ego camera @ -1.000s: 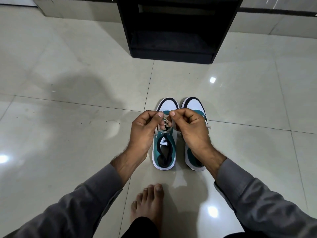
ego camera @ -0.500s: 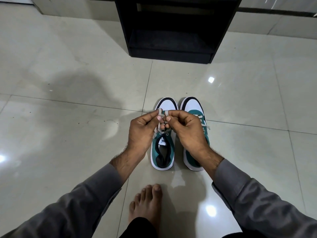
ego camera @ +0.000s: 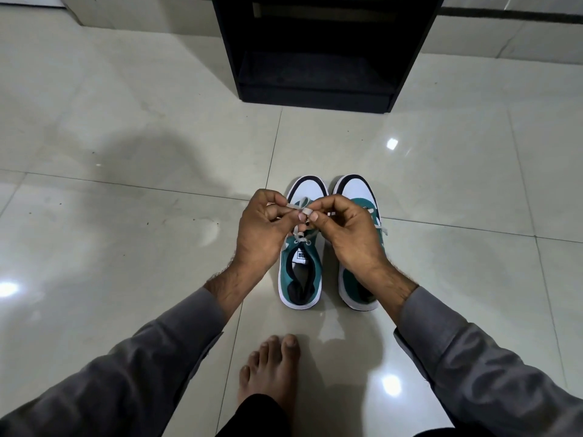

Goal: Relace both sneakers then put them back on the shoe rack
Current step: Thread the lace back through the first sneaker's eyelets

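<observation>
Over the left sneaker mid-floor | my left hand and right hand fingers pinch its lace, now lifted into a loop | bow forming, rack unreached.

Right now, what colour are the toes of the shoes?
White, with a black band round the front edge of each sneaker's toe. The head view shows it best.
</observation>
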